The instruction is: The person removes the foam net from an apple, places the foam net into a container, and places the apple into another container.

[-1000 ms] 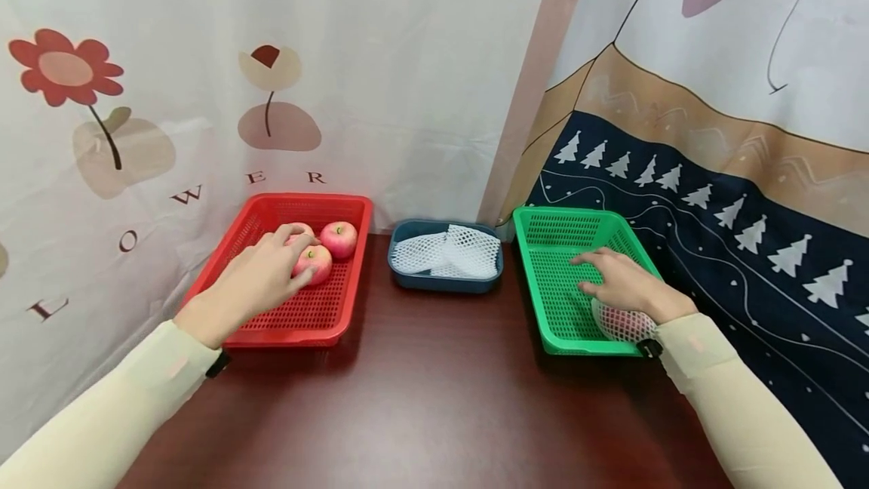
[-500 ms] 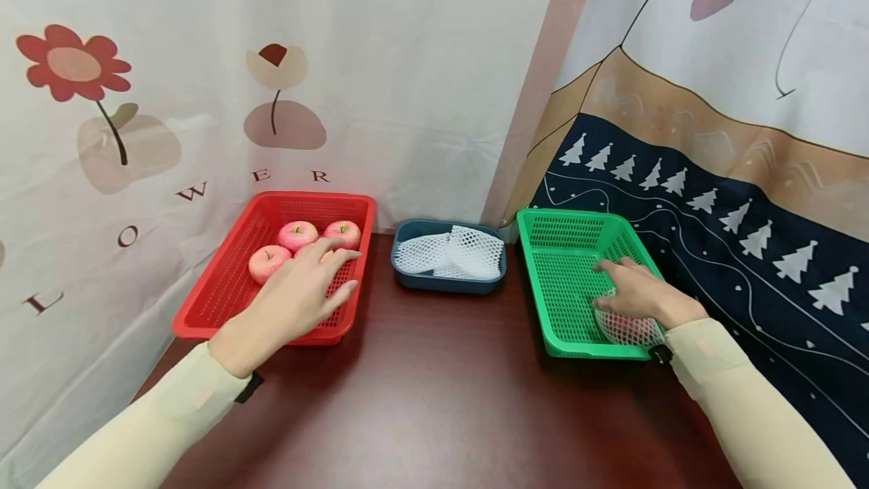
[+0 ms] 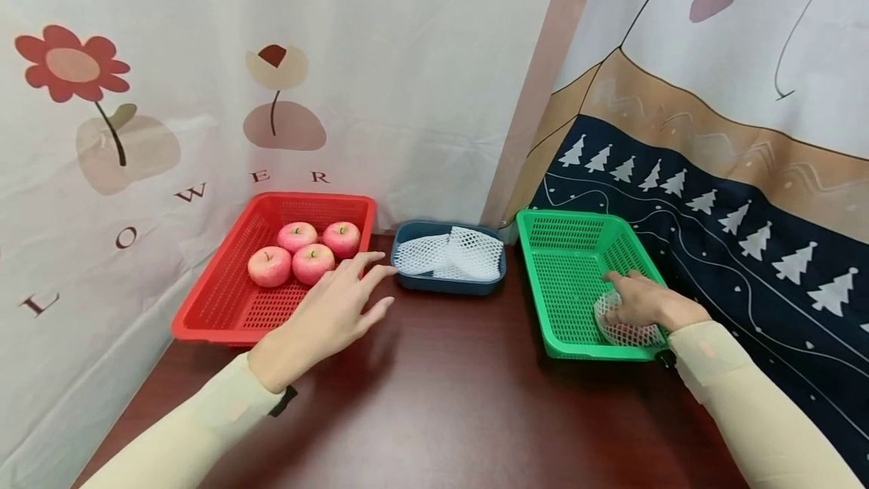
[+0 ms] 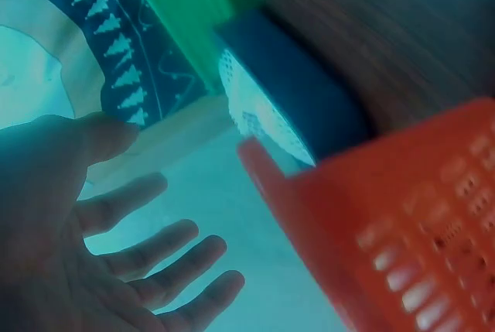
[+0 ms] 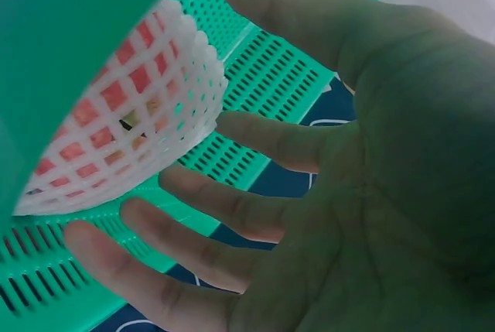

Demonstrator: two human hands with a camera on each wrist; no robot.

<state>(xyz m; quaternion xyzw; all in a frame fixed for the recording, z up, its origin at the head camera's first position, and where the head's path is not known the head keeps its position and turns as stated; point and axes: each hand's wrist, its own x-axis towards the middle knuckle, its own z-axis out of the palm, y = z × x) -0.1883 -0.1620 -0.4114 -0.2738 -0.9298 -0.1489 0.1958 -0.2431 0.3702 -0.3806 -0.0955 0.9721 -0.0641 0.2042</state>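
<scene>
My left hand [image 3: 326,315] is held over the table just right of the red basket [image 3: 220,300], its fingers spread and holding nothing. Several pink apples [image 3: 269,266] sit in that basket. At the right, my right hand [image 3: 655,304] reaches into the green basket [image 3: 563,278], above an apple in a white foam net [image 3: 624,332]. The right wrist view shows this netted apple [image 5: 116,107] against the basket wall, with the right fingers [image 5: 232,204] extended loosely beside it. Between the baskets, a dark blue tray [image 3: 448,288] holds white foam nets [image 3: 471,251].
The baskets and tray stand along the back of a dark brown table [image 3: 462,398]. A white printed curtain [image 3: 421,81] hangs right behind them. Navy cloth with white trees [image 3: 733,247] borders the right side.
My left hand has moved rightward out of the red basket, uncovering the apples. My right hand has shifted slightly right and lowered toward the netted apple.
</scene>
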